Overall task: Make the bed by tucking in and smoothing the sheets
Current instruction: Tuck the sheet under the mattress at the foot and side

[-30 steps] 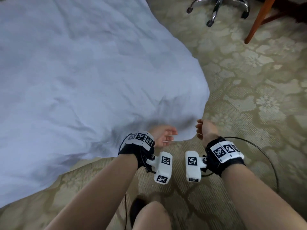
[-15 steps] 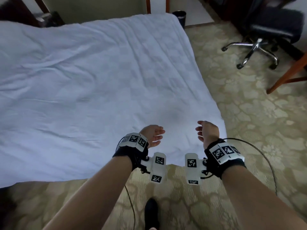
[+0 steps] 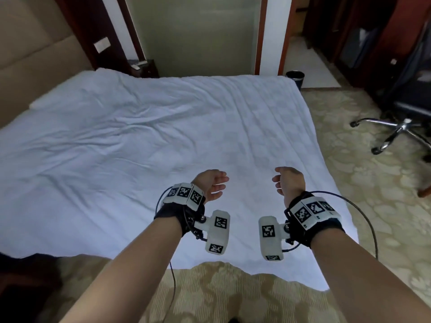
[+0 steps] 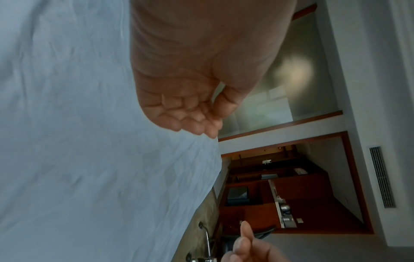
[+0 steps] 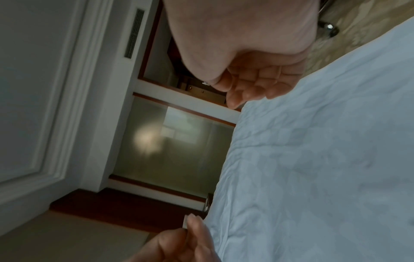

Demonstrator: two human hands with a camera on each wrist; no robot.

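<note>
A pale blue-white sheet [image 3: 144,145] covers the whole bed, with soft creases across its left half. Its near edge hangs unevenly over the carpet. My left hand [image 3: 213,185] hovers above the sheet near the foot of the bed, palm turned inward, fingers loosely curled and empty. My right hand [image 3: 288,180] hovers beside it, about a hand's width away, also loosely curled and holding nothing. In the wrist views the left hand [image 4: 190,113] and the right hand [image 5: 248,85] hang free above the sheet [image 4: 89,159] [image 5: 325,168].
A padded headboard [image 3: 28,54] stands at the far left. A black bin [image 3: 295,78] sits past the bed's far right corner. An office chair with a chrome base [image 3: 396,134] stands on patterned carpet [image 3: 363,183] at the right. A dark nightstand [image 3: 143,67] is behind the bed.
Both hands have risen from the sheet's hanging edge to above the bed top. The head view has tilted up, so the whole bed and the far wall now show.
</note>
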